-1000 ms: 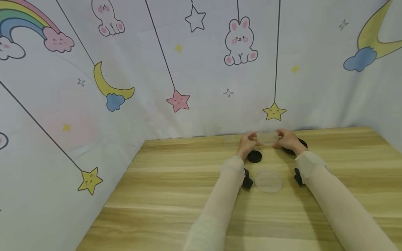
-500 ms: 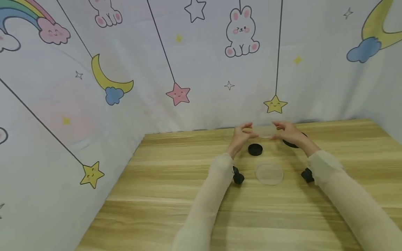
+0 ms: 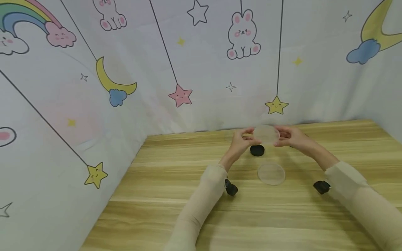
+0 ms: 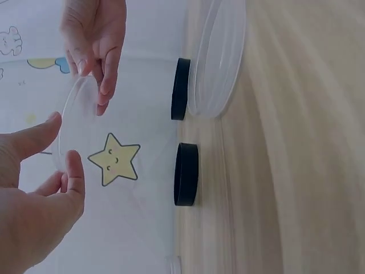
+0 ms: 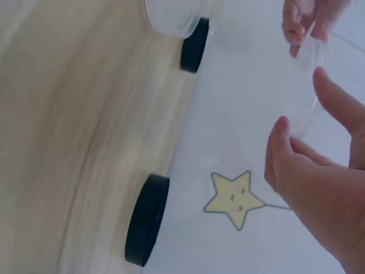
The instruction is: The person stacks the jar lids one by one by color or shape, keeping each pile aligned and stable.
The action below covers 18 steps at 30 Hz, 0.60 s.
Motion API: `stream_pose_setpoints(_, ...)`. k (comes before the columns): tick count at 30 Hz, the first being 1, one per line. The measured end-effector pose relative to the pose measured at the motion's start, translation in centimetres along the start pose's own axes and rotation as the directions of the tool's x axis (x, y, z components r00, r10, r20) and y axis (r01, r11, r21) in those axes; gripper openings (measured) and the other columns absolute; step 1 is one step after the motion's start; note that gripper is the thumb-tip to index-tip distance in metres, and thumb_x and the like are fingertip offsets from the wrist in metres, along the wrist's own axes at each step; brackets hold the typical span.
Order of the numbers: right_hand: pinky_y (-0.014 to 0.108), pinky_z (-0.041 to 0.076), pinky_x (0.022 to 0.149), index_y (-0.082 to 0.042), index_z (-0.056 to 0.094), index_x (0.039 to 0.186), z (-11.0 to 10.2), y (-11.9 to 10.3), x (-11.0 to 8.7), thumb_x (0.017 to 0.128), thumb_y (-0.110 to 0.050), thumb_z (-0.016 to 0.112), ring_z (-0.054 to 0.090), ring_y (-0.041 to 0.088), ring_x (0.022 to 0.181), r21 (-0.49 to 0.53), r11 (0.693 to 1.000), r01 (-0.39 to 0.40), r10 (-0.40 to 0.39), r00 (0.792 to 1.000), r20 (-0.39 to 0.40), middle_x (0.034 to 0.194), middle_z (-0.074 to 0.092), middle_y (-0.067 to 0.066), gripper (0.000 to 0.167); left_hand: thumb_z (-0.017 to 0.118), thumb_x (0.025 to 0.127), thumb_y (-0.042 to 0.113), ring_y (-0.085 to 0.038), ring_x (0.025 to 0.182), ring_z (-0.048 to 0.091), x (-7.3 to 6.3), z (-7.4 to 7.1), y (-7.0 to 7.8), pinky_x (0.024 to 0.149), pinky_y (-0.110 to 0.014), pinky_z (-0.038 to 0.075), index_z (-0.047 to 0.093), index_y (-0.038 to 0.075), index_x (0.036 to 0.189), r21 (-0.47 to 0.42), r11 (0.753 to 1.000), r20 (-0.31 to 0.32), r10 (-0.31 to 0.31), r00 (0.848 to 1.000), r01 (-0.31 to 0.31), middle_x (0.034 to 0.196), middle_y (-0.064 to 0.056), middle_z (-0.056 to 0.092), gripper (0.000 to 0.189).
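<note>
A clear, round plastic disc with a thin rim (image 3: 266,135) is held up above the far part of the table. My left hand (image 3: 240,142) pinches its left edge between thumb and fingers. At the opposite edge, my right hand (image 3: 293,137) pinches it the same way. In the left wrist view the disc (image 4: 80,114) stands tilted between both hands, off the table. Below it lies a small black round cap (image 3: 257,150). Nearer to me is a shallow clear round dish or lid (image 3: 271,173); which one, I cannot tell.
A larger black round lid (image 5: 147,220) lies on the wooden table (image 3: 251,223), mostly hidden behind my right hand in the head view. A faint clear round piece (image 3: 230,136) sits by the far edge. A printed cloth (image 3: 207,69) hangs behind the table.
Both hands have drawn nearer to me with the clear disc, and the wrists have spread apart. My right hand now covers most of the larger black lid in the head view.
</note>
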State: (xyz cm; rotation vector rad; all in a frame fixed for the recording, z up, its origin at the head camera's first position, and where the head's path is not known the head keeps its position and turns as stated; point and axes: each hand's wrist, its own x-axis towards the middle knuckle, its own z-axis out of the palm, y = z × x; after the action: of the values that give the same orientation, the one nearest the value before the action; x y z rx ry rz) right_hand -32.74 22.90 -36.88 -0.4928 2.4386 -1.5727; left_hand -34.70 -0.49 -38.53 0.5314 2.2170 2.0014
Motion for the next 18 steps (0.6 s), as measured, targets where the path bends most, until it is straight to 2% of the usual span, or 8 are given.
stream_pose_setpoints(2, 0.018, 0.048, 0.091, 0.01, 0.021, 0.154, 0.3, -0.1, -0.6, 0.095, -0.008, 0.068, 0.033, 0.048, 0.14, 0.029, 1.0, -0.009, 0.009, 1.0, 0.0, 0.152, 0.032, 0.035, 0.077, 0.079, 0.082, -0.003, -0.007, 0.081, 0.061, -0.5, 0.2, 0.3, 0.077, -0.026, 0.053, 0.059, 0.001, 0.137, 0.001, 1.0, -0.002, -0.011, 1.0, 0.011, 0.12, -0.004, 0.058, 0.058)
stream_pose_setpoints(4, 0.013, 0.047, 0.086, 0.011, 0.022, 0.153, 0.5, -0.1, -1.1, 0.095, -0.008, 0.068, 0.034, 0.048, 0.139, 0.036, 0.999, -0.022, 0.022, 1.0, -0.006, 0.151, 0.034, 0.035, 0.077, 0.079, 0.081, -0.004, -0.006, 0.08, 0.06, -0.9, 0.3, 0.5, 0.075, -0.024, 0.052, 0.058, 0.0, 0.136, 0.012, 1.0, 0.007, -0.011, 1.0, 0.01, 0.122, -0.007, 0.058, 0.059)
stream_pose_setpoints(8, 0.014, 0.048, 0.085, 0.012, 0.022, 0.153, 1.0, -0.2, -2.1, 0.095, -0.008, 0.068, 0.039, 0.046, 0.135, 0.028, 0.999, -0.04, 0.041, 0.999, -0.014, 0.149, 0.036, 0.036, 0.077, 0.079, 0.082, -0.004, -0.007, 0.079, 0.061, -1.7, 0.3, 0.7, 0.074, -0.021, 0.051, 0.056, -0.003, 0.136, 0.041, 0.999, 0.046, -0.006, 0.999, 0.004, 0.128, -0.015, 0.057, 0.058)
stream_pose_setpoints(13, 0.018, 0.051, 0.083, 0.016, 0.025, 0.15, 1.8, 0.1, -3.0, 0.093, -0.003, 0.068, 0.052, 0.035, 0.122, 0.019, 0.999, -0.029, 0.029, 0.999, -0.015, 0.141, 0.043, 0.036, 0.074, 0.079, 0.082, -0.005, -0.006, 0.078, 0.06, -2.6, 0.3, 0.2, 0.073, -0.022, 0.052, 0.051, -0.005, 0.139, 0.043, 0.999, 0.106, -0.026, 0.994, 0.021, 0.122, -0.014, 0.055, 0.063)
stream_pose_setpoints(18, 0.02, 0.052, 0.082, 0.019, 0.027, 0.147, 2.4, 0.8, -3.8, 0.092, -0.004, 0.071, 0.049, 0.046, 0.124, -0.032, 0.999, 0.006, -0.006, 1.0, 0.002, 0.138, 0.045, 0.038, 0.074, 0.078, 0.083, -0.006, -0.007, 0.075, 0.061, -3.1, 0.0, -0.2, 0.076, -0.027, 0.055, 0.04, -0.007, 0.148, 0.09, 0.996, 0.218, -0.038, 0.975, 0.019, 0.111, -0.014, 0.051, 0.075)
